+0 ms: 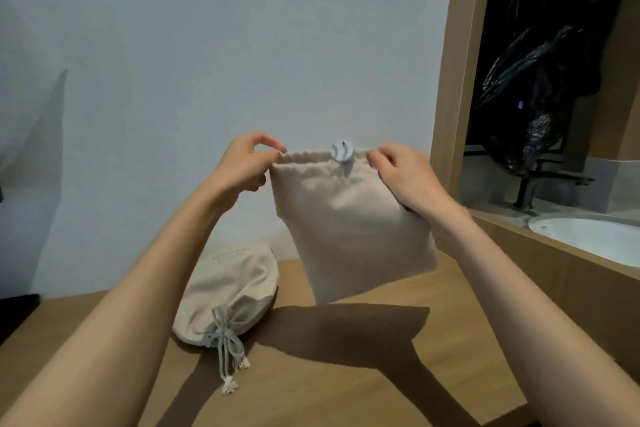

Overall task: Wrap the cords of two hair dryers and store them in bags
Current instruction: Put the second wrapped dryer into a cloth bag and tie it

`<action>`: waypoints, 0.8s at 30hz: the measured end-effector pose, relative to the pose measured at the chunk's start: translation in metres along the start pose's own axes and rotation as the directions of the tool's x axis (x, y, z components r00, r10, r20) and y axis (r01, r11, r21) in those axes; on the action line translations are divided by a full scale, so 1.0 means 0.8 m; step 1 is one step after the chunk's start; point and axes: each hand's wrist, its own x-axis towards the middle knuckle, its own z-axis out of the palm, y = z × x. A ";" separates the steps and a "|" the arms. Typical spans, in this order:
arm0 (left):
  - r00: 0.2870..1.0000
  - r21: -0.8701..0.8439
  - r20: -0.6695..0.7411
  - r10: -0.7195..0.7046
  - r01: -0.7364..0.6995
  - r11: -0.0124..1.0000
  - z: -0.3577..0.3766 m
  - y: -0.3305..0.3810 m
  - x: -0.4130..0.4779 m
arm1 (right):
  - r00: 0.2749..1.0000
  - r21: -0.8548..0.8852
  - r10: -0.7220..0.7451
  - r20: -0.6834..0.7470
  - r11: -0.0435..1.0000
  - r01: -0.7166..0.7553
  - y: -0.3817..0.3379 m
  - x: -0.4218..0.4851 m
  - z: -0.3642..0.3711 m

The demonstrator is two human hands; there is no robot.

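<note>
Here, the held bag [349,229], a plain beige cloth pouch, hangs in the air above the wooden tabletop [346,385], clear of its surface and tilted slightly, its lower edge slanting down toward the left. The left hand [247,163] pinches the gathered hem at the held bag's upper left corner, its fingers [273,146] curled onto the cloth. The right hand [405,173] grips the upper right corner the same way, its fingers [377,158] closed on the hem and the palm lying along the held bag's right edge. Between the two hands, a grey-blue piece [343,152], rounded and marked with wavy slits, pokes out of the held bag's mouth; what it belongs to is hidden inside the cloth, so it cannot be told for sure. Below and to the left of the held bag, a tied bag [228,295] of the same cloth lies on its side on the tabletop, bulging and full, its neck cinched by a grey drawstring [225,350] whose frayed ends trail toward the camera. Behind the held bag stands a pale wall [207,45]. To the right of the held bag rises a wooden frame [457,62], and beyond it sit a white sink [585,236] and a dark faucet [530,187].
</note>
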 end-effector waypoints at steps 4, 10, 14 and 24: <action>0.991 -0.177 -0.078 -0.107 0.091 0.980 0.018 0.006 -0.001 | 0.973 0.137 0.000 -0.230 0.990 0.032 -0.007 0.001 -0.010; 0.987 -0.229 -0.076 -0.143 0.122 0.966 0.010 0.019 0.010 | 0.979 0.276 0.157 -0.134 0.954 -0.115 -0.013 0.015 -0.005; 0.979 -0.354 -0.034 -0.199 0.175 0.919 0.020 -0.002 -0.006 | 0.971 0.363 0.148 -0.187 0.929 -0.072 -0.016 0.002 0.006; 0.981 -0.432 -0.025 -0.192 0.162 0.887 0.053 -0.034 0.019 | 0.952 0.316 0.296 -0.071 0.912 -0.260 0.037 0.009 0.033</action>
